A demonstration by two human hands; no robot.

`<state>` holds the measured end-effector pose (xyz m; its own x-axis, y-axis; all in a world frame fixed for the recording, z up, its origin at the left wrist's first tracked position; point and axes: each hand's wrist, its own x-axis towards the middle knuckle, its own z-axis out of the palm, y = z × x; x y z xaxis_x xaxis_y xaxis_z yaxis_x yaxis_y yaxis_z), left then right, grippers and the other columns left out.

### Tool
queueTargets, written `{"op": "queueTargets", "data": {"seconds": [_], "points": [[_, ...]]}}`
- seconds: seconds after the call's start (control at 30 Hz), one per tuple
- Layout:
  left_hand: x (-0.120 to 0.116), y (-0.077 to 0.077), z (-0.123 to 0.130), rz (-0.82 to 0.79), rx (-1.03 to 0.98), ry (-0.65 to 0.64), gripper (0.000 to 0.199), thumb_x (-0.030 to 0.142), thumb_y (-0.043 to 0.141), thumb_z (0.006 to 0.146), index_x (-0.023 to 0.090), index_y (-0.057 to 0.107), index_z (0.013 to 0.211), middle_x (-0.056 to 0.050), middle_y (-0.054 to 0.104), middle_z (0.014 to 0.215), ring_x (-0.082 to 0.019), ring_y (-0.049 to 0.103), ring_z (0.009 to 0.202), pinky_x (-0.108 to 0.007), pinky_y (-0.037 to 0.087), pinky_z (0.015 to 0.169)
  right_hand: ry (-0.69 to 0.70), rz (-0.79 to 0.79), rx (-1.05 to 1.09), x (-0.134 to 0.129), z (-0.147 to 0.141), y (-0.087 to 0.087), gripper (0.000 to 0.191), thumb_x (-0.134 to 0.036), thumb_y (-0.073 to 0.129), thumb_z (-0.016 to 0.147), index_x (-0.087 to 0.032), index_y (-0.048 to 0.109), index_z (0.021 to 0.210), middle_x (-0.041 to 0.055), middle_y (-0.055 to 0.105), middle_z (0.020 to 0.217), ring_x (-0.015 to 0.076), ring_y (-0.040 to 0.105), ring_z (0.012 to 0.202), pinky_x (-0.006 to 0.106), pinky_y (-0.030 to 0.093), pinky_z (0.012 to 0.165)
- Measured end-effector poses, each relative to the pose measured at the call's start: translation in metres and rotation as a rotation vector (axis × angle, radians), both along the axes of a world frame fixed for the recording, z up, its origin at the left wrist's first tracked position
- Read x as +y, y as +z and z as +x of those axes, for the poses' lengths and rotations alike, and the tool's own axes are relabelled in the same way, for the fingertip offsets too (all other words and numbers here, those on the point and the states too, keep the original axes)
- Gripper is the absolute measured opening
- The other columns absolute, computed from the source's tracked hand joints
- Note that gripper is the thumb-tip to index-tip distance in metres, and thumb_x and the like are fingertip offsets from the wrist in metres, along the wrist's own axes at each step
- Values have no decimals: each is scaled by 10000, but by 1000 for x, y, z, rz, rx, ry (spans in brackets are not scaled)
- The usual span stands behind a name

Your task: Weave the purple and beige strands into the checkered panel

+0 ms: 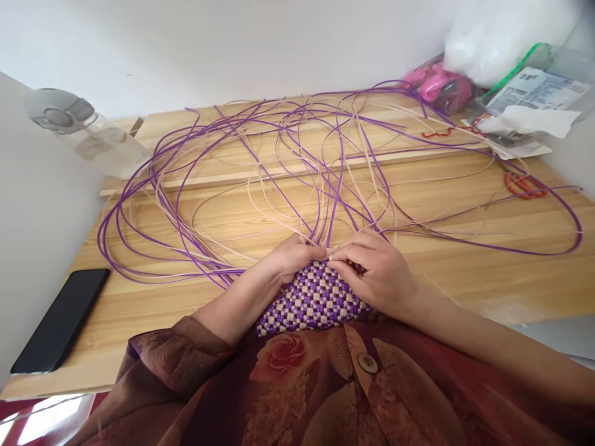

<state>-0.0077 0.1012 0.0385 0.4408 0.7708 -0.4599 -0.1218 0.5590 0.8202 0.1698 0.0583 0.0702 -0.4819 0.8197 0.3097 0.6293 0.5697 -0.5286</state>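
A purple and cream woven piece [320, 294] rests against my body at the table's near edge. Long purple and cream strands [341, 186] fan out from its far edge in wide loops. My left hand [295, 257] is closed on the left part of that edge, its thumb pointing toward the middle. On the other side, my right hand [376, 266] pinches a cream strand [331, 253] at the edge, thumb and forefinger together. The two hands nearly meet there. The fingertips of my left hand are hidden behind the weave.
A black phone [60, 319] lies at the left. Behind it a clear bottle with a grey lid [105, 136] stands by the wall. Orange-handled scissors [525, 184] lie at the right, near plastic packets [534, 93] and a pink bagged item [439, 87]. A raised wooden strip [288, 172] crosses the table.
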Motion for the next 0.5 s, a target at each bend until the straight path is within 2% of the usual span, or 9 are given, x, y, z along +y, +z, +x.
{"op": "queueTargets", "data": {"seconds": [0.07,0.13,0.3,0.5], "points": [[0,2,1,-13,20,16,185,215,815,506,132,666,574,-3,626,556,-111,518,508,-262,414,573,11,-144,32,-7,1,5,129,-206,559,862,-181,587,738,42,615,778,169,541,784,326,425,752],[0,3,3,-5,41,27,193,228,819,510,133,669,585,-11,638,575,-118,526,519,-264,414,571,36,-251,40,-13,3,9,95,-186,568,844,-185,563,749,30,601,776,163,537,770,314,415,720],[2,-3,4,108,98,33,215,293,798,550,139,712,673,-38,688,693,-159,584,621,-281,444,631,0,-245,171,-24,5,-1,52,-168,559,858,-217,577,850,33,626,863,184,557,867,344,425,814],[3,-8,-2,211,267,-41,259,382,766,619,143,678,574,-21,623,566,-138,519,533,-259,390,529,-36,-367,224,-29,3,-15,61,-182,544,871,-209,573,824,20,623,821,159,562,793,304,433,742]]}}
